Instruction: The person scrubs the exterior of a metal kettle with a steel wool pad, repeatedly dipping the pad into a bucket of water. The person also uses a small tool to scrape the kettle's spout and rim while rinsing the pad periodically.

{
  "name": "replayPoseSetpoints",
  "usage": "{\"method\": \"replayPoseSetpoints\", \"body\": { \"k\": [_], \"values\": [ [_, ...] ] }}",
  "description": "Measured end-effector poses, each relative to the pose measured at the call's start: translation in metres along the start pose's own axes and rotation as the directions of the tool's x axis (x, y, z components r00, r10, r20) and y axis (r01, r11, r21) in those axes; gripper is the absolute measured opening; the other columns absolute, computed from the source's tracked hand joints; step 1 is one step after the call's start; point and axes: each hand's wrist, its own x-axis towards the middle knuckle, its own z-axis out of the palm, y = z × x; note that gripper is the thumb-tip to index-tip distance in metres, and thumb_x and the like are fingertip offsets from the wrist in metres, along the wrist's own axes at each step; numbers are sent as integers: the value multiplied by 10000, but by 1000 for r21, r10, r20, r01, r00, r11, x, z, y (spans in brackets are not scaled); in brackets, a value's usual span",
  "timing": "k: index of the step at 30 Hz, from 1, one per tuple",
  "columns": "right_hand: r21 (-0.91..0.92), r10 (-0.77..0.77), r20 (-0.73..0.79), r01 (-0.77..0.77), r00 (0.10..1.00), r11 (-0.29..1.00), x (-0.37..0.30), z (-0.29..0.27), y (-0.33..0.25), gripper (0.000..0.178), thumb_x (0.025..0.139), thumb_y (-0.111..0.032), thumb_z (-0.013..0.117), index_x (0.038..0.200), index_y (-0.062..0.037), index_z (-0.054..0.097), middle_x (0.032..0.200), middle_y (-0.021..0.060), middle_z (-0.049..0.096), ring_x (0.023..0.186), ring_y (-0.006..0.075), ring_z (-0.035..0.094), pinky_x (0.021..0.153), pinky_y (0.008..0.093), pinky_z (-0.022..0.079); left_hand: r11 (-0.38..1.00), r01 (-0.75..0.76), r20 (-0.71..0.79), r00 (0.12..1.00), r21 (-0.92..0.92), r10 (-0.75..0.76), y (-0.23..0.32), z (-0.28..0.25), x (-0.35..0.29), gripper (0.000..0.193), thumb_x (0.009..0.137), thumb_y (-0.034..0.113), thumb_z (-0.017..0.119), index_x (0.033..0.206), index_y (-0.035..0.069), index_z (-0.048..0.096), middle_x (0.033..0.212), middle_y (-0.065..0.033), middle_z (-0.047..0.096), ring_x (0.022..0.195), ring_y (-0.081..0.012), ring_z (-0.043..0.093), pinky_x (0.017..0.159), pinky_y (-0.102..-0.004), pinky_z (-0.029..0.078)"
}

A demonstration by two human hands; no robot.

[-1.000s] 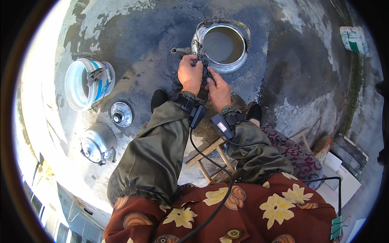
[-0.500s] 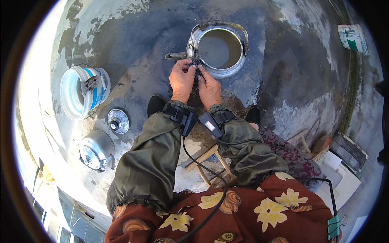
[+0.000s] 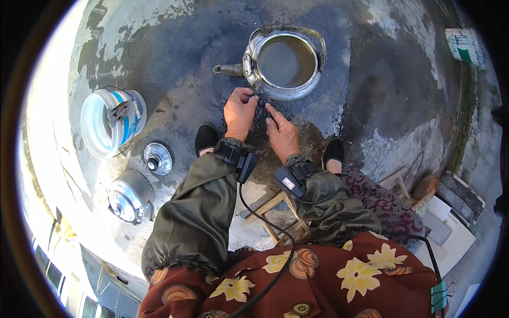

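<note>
A dark, curly tangle like a steel wool scourer hangs between my hands, just in front of an open metal kettle. My left hand is closed on its left side, thumb against the fingers. On the other side, the thumb and forefinger of my right hand pinch its edge. The kettle stands upright on the wet ground with greyish liquid inside. Its spout points left and its handle leans to the far side. The tangle's far end overlaps the kettle's near side; whether they touch, I cannot tell.
On the left stands a clear plastic bucket with a grey rag over its rim. A metal lid lies nearby, beside a second metal pot. Under my arms is a wooden stool. Cables run from both wrists.
My hands have drawn slightly nearer to me and apart, the right one most, so more of the dark tangle shows between them. The kettle stays in place.
</note>
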Motion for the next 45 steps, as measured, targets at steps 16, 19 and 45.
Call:
{"method": "replayPoseSetpoints", "body": {
  "k": [16,19,45],
  "values": [
    [422,-35,234,-69,972,904,17,-31,-16,378,929,-111,537,1306,-134,525,654,-8,534,429,39,411,388,189,329,959,-268,-228,932,96,283,12,7,-8,240,769,135,714,1003,110,667,941,-46,572,790,-189,586,701,-299,482],
    [248,86,167,-127,982,960,-1,-34,-20,351,915,-76,537,1262,-112,573,723,10,575,537,50,453,501,214,408,955,-263,-243,926,134,289,15,6,-5,211,770,134,704,979,120,681,942,-42,574,806,-214,598,705,-312,482],
    [-210,-15,-34,7,999,978,17,-2,-19,357,902,-69,516,1257,-75,555,1117,199,629,984,217,639,822,317,478,983,-132,-146,978,128,150,20,14,-2,209,799,108,647,1002,115,699,962,-65,579,827,-246,607,714,-333,496]
  ]
}}
